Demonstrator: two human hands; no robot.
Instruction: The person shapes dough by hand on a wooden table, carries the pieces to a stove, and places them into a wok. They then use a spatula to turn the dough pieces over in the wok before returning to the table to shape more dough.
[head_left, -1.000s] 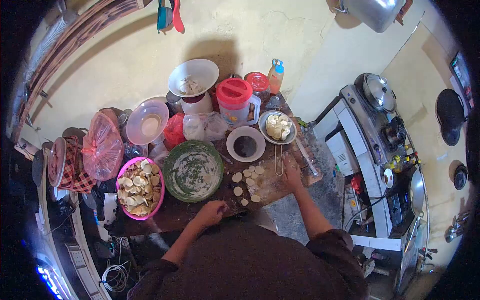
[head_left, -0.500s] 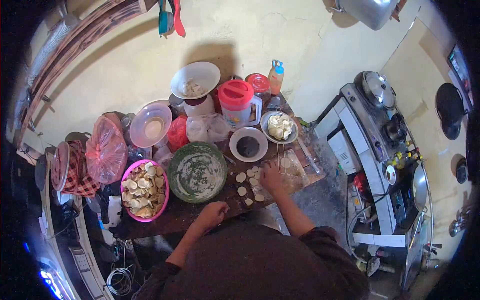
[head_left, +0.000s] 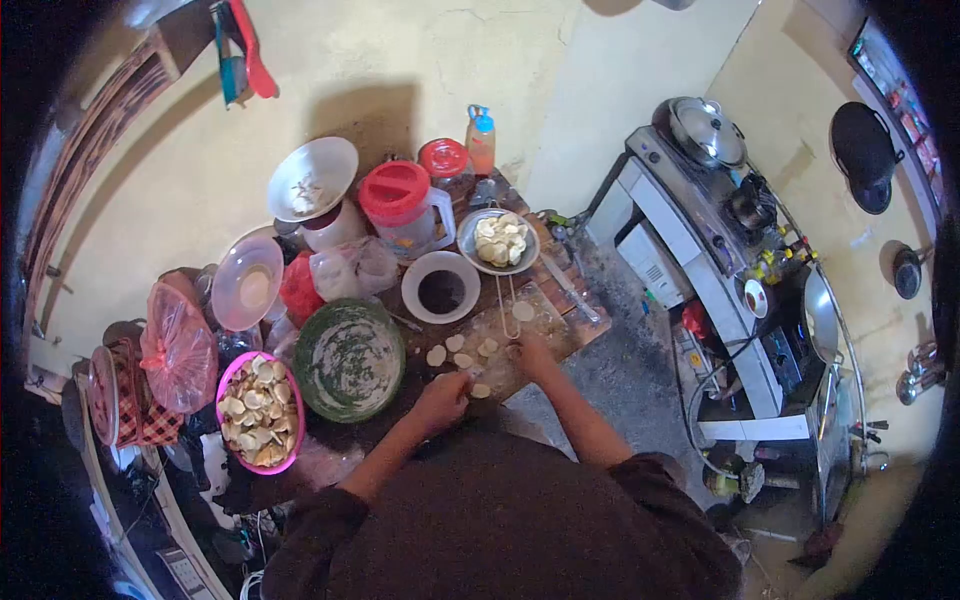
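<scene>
Several small pale dough rounds [head_left: 461, 359] lie on the dark table and the floured board [head_left: 552, 315]. My left hand [head_left: 443, 397] is closed, knuckles up, just left of a single round [head_left: 481, 391] near the table's front edge. At the board, my right hand [head_left: 534, 358] has its fingers curled down, close to the handle end of a wire strainer [head_left: 505, 300]. What either hand pinches is hidden beneath its fingers. The strainer rests over a bowl [head_left: 466, 240] and holds pale pieces [head_left: 500, 238]. Another round [head_left: 523, 311] lies beyond my right hand.
A green floured basin [head_left: 350, 360] and a pink basket of pale rounds [head_left: 298, 440] stand left. Behind are a bowl of dark liquid [head_left: 441, 287], a red-lidded pitcher [head_left: 395, 200] and a bottle [head_left: 481, 145]. A knife [head_left: 568, 283] lies right; a stove [head_left: 690, 205] stands beyond.
The view has swung to the right. My left hand has moved from below the green basin over to the dough rounds, nearer my right hand. My right hand is now lower on the board.
</scene>
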